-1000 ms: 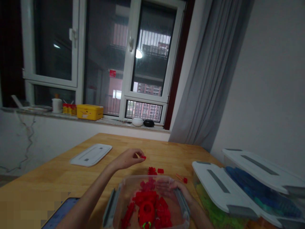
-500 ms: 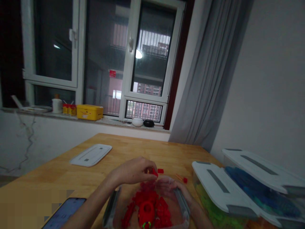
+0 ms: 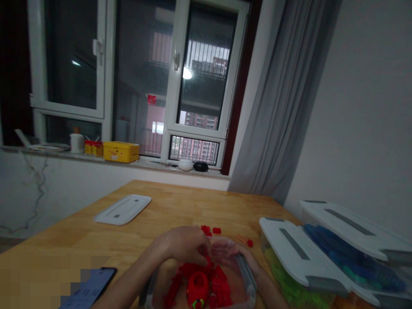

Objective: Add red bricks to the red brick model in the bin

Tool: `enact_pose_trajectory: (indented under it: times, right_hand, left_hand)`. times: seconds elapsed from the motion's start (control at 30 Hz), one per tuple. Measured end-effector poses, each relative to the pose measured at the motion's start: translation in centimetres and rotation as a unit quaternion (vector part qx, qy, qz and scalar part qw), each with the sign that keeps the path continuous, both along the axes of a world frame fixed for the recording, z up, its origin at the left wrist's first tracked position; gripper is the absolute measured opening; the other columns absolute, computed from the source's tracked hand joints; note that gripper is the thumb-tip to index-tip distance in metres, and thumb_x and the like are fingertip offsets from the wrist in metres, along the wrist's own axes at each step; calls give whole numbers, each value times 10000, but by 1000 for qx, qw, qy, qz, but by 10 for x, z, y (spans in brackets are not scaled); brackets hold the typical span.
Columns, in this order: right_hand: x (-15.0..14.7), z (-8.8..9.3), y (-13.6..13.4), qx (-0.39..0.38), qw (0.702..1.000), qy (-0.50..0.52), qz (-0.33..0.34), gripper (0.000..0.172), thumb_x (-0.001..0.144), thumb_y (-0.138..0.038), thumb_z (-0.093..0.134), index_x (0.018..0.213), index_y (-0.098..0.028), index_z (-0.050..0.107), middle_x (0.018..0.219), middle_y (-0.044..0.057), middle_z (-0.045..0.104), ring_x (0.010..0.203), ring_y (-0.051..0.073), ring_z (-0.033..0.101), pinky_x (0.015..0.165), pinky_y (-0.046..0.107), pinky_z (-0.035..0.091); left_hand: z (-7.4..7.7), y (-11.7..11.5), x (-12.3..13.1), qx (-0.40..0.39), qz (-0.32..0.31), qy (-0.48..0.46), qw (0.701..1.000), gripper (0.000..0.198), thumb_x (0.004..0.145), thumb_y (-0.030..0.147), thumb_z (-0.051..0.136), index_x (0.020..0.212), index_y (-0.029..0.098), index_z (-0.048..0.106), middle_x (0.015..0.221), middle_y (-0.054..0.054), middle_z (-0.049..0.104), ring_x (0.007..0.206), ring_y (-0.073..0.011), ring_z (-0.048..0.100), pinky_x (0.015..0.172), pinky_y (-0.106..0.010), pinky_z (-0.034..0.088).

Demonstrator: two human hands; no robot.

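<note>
A clear plastic box [image 3: 248,279] stands at the table's near edge, filled with red building pieces [image 3: 206,284]. My left hand [image 3: 185,245] reaches over its far rim, fingers curled down and pinched on a small red piece right at the pile. The right hand [image 3: 232,251] grips the box's far right rim and holds it steady. A few loose red pieces [image 3: 210,230] lie on the wood just beyond the box, and one more red piece [image 3: 249,243] lies to the right of my right hand.
A white lid [image 3: 124,209] lies on the wooden table [image 3: 167,206] at the left. A phone [image 3: 92,288] rests by my left forearm. Two lidded boxes [image 3: 291,253] of green and blue pieces [image 3: 354,257] stand at the right. A yellow tin [image 3: 120,151] sits on the windowsill.
My left hand picked a red piece off the table beyond the box, drew it back and lowered it into the box. The right hand stayed on the rim.
</note>
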State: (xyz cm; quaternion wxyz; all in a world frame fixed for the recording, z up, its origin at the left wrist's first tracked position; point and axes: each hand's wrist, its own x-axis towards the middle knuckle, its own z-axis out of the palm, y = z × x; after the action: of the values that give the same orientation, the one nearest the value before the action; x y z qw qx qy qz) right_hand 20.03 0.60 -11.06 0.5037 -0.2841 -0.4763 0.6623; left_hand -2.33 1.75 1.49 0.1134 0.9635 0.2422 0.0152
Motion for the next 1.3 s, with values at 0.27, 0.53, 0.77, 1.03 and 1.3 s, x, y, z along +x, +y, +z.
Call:
enact_pose_trajectory:
  times: [0.27,0.53,0.77,1.03,1.3]
  right_hand:
    - [3,-4,4,-5,997,38,72,341,615,-223,550,871,-191,773,1052,95,773,1140,290,646,1056,437,429]
    - [5,-7,4,-23,996,35,83,432,609,-226,532,964,-173,772,1029,94,779,1102,278,664,1071,441,413]
    - [7,-9,4,-58,995,32,72,389,614,-243,534,916,-196,775,955,95,787,1116,292,657,1051,462,431]
    - [-2,6,-3,-44,997,37,57,360,560,-225,556,850,-194,767,954,95,783,1132,303,650,1076,467,407]
    - [6,-14,7,-66,996,32,60,358,585,-244,564,883,-191,756,976,104,784,1130,302,653,1055,484,422]
  left_hand:
    - [-4,4,-2,-38,-7,-26,999,232,791,347,729,1003,284,796,871,-21,804,716,-179,691,589,-229,425]
    - [3,36,-25,-73,38,-134,988,291,875,387,601,1021,197,767,829,-42,770,717,-158,669,611,-210,430]
    - [-38,98,-54,-137,131,-152,970,350,789,354,590,1000,125,748,815,-81,762,665,-176,674,585,-234,481]
    - [-88,120,-49,-227,96,-62,967,289,574,207,637,812,189,800,723,16,760,687,-191,630,633,-255,473]
    - [-110,126,-44,-266,88,-90,956,124,517,331,734,546,215,702,446,35,583,503,-151,469,522,-273,437]
